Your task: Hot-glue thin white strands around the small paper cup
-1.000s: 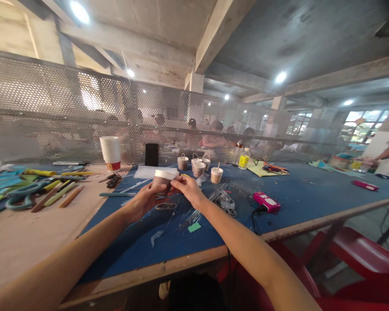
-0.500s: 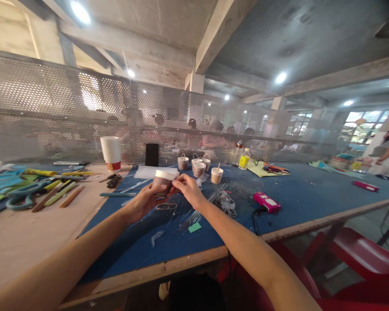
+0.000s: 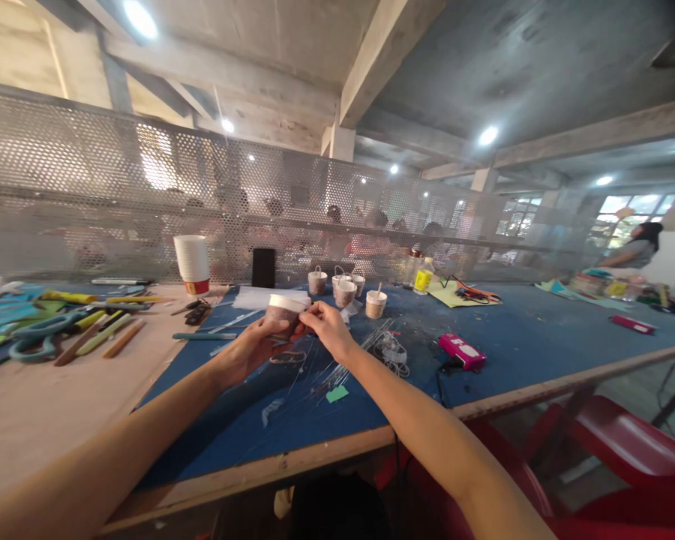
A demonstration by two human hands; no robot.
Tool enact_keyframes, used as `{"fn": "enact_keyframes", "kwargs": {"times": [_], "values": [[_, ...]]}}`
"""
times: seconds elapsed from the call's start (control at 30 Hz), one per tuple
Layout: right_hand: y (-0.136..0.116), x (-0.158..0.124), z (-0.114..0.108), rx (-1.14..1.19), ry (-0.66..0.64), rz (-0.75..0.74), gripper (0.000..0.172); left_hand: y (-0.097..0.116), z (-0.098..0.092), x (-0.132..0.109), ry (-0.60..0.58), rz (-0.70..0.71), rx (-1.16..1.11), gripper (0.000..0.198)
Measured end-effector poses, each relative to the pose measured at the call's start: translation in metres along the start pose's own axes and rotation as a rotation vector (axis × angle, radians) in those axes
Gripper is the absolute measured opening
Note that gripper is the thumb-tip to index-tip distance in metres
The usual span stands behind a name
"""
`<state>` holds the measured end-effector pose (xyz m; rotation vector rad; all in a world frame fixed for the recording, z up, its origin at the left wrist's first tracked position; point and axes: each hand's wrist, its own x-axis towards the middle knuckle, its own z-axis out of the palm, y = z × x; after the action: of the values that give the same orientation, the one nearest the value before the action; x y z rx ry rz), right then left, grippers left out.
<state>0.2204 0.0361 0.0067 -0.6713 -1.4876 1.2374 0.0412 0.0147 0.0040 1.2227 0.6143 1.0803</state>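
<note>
My left hand point(image 3: 253, 349) is wrapped around a small paper cup point(image 3: 285, 306) with a white rim and a brownish wrap on its side. The cup is held tilted above the blue table mat point(image 3: 202, 435). At its right side, my right hand point(image 3: 327, 328) pinches with thumb and forefinger against the wrap; whatever lies between those fingertips is too small to make out. Behind the hands stand several similar wrapped cups point(image 3: 346, 292), some with loop handles. A cup with a stick in it point(image 3: 376, 304) stands to their right.
Thin wires point(image 3: 337, 371) and coiled cord point(image 3: 392, 352) lie right of my hands, near a green scrap point(image 3: 337, 394) and a pink device point(image 3: 462, 352). Stacked white cups point(image 3: 192, 264), scissors point(image 3: 39, 337) and clay tools point(image 3: 104, 339) are at left. A perforated screen point(image 3: 292, 195) rises behind.
My hands and the cup stay almost in place, with only slight finger movement. A person at the far right has shifted left.
</note>
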Motion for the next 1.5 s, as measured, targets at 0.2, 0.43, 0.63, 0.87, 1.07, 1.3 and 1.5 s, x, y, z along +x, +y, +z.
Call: {"fn": "enact_keyframes", "kwargs": {"times": [0.2, 0.43, 0.63, 0.87, 1.07, 1.3, 1.5], "values": [[0.0, 0.002, -0.002, 0.026, -0.003, 0.021, 0.033, -0.005, -0.007, 0.004, 0.027, -0.007, -0.03, 0.024], [0.003, 0.003, -0.001, 0.027, 0.018, 0.01, 0.039, -0.006, -0.011, 0.006, 0.014, -0.001, -0.087, 0.025], [0.008, 0.003, 0.0, -0.016, 0.029, -0.02, 0.035, 0.001, -0.01, 0.003, 0.016, -0.02, -0.195, 0.026], [0.005, 0.002, 0.0, -0.037, 0.06, -0.059, 0.025, -0.001, -0.014, 0.005, 0.004, -0.03, -0.232, 0.03], [0.0, 0.001, 0.001, -0.085, 0.076, -0.065, 0.028, -0.004, -0.014, 0.005, 0.022, -0.041, -0.188, 0.027], [0.004, 0.003, -0.001, -0.1, 0.091, -0.086, 0.031, -0.004, -0.008, 0.003, 0.003, -0.046, -0.078, 0.028], [0.002, 0.002, 0.001, -0.115, 0.089, -0.094, 0.03, -0.006, -0.008, 0.006, 0.047, -0.044, 0.009, 0.026]]}}
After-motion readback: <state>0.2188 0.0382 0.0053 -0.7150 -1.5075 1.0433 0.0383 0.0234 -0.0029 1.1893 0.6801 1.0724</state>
